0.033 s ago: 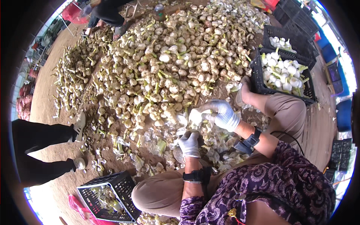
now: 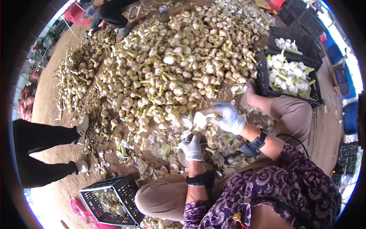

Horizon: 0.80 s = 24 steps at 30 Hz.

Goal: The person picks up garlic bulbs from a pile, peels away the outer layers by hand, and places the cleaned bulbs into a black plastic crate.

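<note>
My right hand [image 2: 228, 117], in a striped white glove, is closed with its fingertips at a white garlic bulb [image 2: 199, 120]. The fingers are slightly smeared by motion. Just below and to the left, my left hand [image 2: 191, 148], also gloved, is closed with thumb and fingers drawn together. What it holds, if anything, is hidden. Loose papery garlic skins [image 2: 165, 149] lie on the ground around both hands. Beyond them spreads a large heap of unpeeled garlic bulbs [image 2: 171, 84], dirty and with short green-yellow stems.
At the right, a black crate [image 2: 263, 82] holds clean white garlic, with another crate [image 2: 272, 37] behind it. A black crate [image 2: 91, 198] with garlic scraps stands by my left knee. Another person's dark-trousered legs [image 2: 49, 137] are at the left; a second person [image 2: 110, 13] sits at the far left.
The whole picture has shifted slightly. My right hand's fingers have moved a little at the white bulb. My left hand stays almost where it was.
</note>
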Motion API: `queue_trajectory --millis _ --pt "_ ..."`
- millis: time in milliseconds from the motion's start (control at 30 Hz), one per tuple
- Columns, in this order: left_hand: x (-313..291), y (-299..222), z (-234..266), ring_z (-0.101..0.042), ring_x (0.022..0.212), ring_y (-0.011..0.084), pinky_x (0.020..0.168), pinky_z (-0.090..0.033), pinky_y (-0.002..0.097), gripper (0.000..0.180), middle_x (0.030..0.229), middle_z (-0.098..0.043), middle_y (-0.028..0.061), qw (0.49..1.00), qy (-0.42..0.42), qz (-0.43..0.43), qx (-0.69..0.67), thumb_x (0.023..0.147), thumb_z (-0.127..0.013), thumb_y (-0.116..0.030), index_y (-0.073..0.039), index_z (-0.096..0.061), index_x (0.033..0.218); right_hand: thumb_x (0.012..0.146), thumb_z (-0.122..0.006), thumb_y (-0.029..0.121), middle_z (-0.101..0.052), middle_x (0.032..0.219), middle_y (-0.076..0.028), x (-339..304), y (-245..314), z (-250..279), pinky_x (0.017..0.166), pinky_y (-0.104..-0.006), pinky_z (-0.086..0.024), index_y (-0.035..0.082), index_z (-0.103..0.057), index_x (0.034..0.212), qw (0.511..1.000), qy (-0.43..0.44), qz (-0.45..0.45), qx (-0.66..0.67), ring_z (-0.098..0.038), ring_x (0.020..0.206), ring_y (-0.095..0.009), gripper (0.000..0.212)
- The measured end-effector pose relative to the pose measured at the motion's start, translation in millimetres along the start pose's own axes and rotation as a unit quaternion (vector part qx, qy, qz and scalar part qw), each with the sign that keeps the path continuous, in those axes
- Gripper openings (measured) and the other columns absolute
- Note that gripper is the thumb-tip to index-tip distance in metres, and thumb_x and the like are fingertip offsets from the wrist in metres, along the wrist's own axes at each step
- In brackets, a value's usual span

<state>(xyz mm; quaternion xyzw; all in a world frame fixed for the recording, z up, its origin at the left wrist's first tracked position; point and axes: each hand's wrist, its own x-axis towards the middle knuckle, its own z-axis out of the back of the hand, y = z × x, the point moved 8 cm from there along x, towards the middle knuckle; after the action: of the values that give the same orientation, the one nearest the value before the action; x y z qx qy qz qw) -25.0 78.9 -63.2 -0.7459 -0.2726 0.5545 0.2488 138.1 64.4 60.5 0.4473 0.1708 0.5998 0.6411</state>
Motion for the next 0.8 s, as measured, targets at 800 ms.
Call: queue_trajectory --millis 800 --pt "26 30 2 -0.063 0.063 0.0202 0.057 -0.052 0.0283 0.026 0.080 -0.064 0.0109 0.994 0.105 -0.016 -0.036 0.080 -0.058 -0.006 0.002 -0.057 0.105 0.059 -0.068 0.006 -0.062 0.079 -0.009 -22 55 -9 0.061 -0.0352 -0.050 0.012 -0.067 0.082 0.989 0.041 0.128 -0.061 -0.060 0.071 -0.028 0.024"
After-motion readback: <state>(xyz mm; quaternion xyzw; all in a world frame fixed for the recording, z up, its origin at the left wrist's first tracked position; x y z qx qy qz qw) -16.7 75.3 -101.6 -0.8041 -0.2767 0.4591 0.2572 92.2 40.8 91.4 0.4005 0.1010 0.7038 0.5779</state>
